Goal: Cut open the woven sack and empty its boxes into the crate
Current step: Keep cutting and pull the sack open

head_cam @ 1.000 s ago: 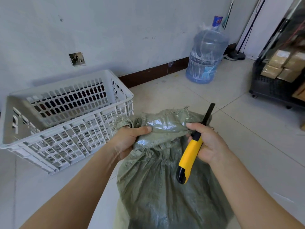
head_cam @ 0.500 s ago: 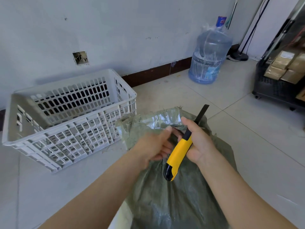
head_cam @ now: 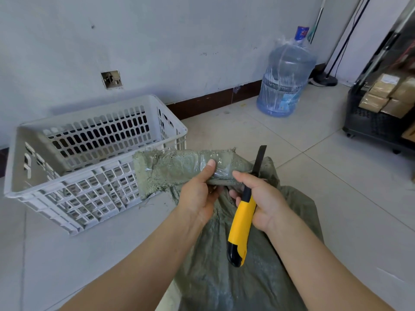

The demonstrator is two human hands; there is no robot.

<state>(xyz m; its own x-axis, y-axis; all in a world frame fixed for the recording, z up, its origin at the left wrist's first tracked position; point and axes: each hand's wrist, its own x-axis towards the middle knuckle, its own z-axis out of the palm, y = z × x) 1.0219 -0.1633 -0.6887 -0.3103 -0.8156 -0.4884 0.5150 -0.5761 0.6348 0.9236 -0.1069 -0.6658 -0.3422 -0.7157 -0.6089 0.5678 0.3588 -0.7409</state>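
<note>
Two-handed cutting step: pinching the woven sack [head_cam: 258, 277] by its taped neck with the left hand [head_cam: 197, 198], gripping the knife [head_cam: 241, 223] in the right hand [head_cam: 267, 198], next likely slicing across it.

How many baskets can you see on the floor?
2. A white basket sits left of the sack. A black basket on wheels stands at the right edge, holding brown boxes. More could be out of view.

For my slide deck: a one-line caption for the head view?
Left hand pinches the taped top of the woven sack; right hand holds a yellow utility knife, white crate alongside.
</note>
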